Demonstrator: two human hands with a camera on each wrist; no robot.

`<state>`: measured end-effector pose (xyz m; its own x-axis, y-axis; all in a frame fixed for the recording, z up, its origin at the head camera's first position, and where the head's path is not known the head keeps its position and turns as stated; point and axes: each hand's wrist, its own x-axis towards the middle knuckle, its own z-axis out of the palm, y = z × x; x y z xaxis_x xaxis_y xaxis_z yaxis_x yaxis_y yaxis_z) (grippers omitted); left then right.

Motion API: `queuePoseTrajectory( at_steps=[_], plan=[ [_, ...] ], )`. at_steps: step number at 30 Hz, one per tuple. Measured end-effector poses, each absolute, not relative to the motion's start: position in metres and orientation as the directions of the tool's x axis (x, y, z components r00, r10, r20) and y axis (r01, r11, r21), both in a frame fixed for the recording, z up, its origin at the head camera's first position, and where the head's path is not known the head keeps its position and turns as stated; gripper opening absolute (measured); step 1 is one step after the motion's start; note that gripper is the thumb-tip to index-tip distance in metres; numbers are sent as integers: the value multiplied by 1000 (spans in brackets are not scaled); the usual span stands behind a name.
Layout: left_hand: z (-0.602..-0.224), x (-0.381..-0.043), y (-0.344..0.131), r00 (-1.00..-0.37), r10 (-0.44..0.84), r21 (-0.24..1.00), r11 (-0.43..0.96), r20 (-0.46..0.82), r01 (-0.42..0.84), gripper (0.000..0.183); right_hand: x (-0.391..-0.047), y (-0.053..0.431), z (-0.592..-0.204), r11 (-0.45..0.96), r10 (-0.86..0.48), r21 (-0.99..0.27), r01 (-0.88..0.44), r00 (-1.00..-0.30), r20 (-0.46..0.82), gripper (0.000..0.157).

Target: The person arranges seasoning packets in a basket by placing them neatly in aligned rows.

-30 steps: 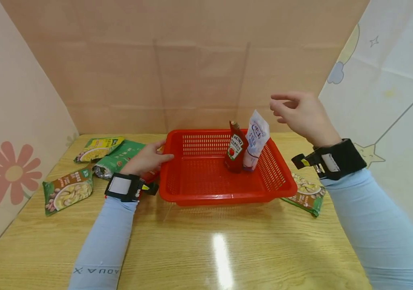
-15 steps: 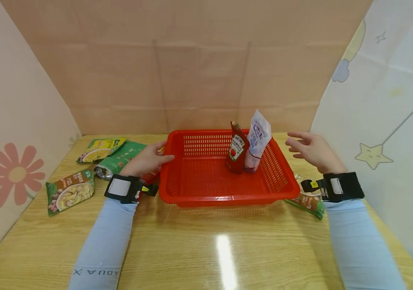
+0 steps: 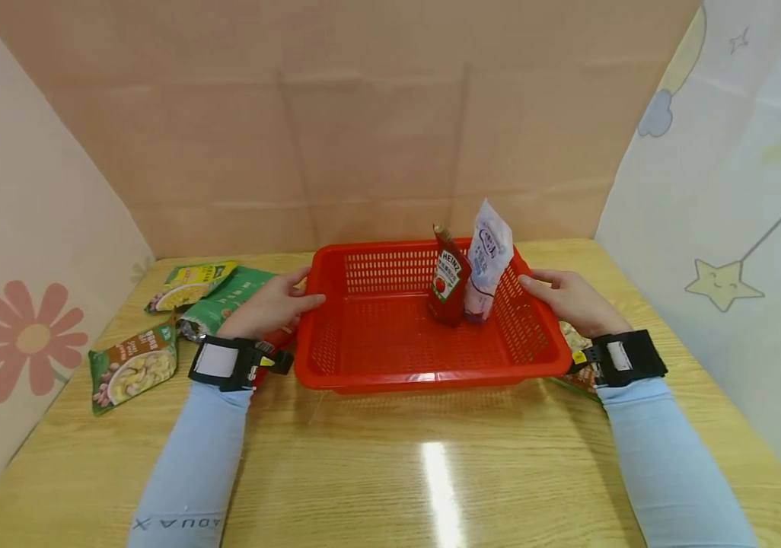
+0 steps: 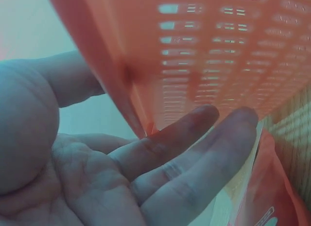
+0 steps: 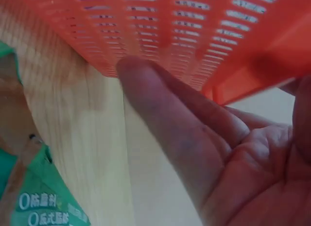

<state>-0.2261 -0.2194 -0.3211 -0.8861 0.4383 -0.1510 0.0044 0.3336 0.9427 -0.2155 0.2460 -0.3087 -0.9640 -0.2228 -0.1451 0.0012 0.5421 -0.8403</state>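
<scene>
A red plastic basket (image 3: 425,378) with slotted walls sits in the middle of the wooden table. Inside it, towards the right, a red Heinz ketchup pouch (image 3: 447,285) leans beside a taller white and purple pouch (image 3: 489,255). My left hand (image 3: 267,310) grips the basket's left rim, thumb on top and fingers beneath; the left wrist view shows those fingers (image 4: 180,182) against the slotted wall. At the opposite end my right hand (image 3: 574,303) holds the right rim, its thumb over the edge. Its fingers (image 5: 170,124) lie under the rim in the right wrist view.
Left of the basket lie a yellow food packet (image 3: 195,285), a green bag (image 3: 229,297) and a brown and green packet (image 3: 133,367). A red packet (image 4: 272,182) is partly hidden by my left hand. Another green and brown packet (image 5: 43,197) lies under my right wrist.
My right hand has come down from above the basket's right side and taken hold of the right rim. My left hand stays on the left rim.
</scene>
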Motion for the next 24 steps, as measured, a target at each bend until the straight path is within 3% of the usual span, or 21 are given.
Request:
queuePoseTrajectory(
  at_steps=[5,12,17,24],
  plan=[
    [-322,-228,-230,-899,420,930,366,-127,39,66,-214,241,-308,524,-206,-851,31,-965,-162,67],
    [-311,-222,-265,-982,189,923,378,-9,65,56,-212,238,-307,532,-192,-846,33,-969,-159,67],
    [-306,-218,-286,-997,71,856,513,31,64,58,-212,239,-307,534,-184,-845,35,-971,-156,66],
    [-311,-218,-288,-974,144,585,811,-177,14,80,-214,240,-307,549,-176,-835,44,-970,-167,67]
  ],
)
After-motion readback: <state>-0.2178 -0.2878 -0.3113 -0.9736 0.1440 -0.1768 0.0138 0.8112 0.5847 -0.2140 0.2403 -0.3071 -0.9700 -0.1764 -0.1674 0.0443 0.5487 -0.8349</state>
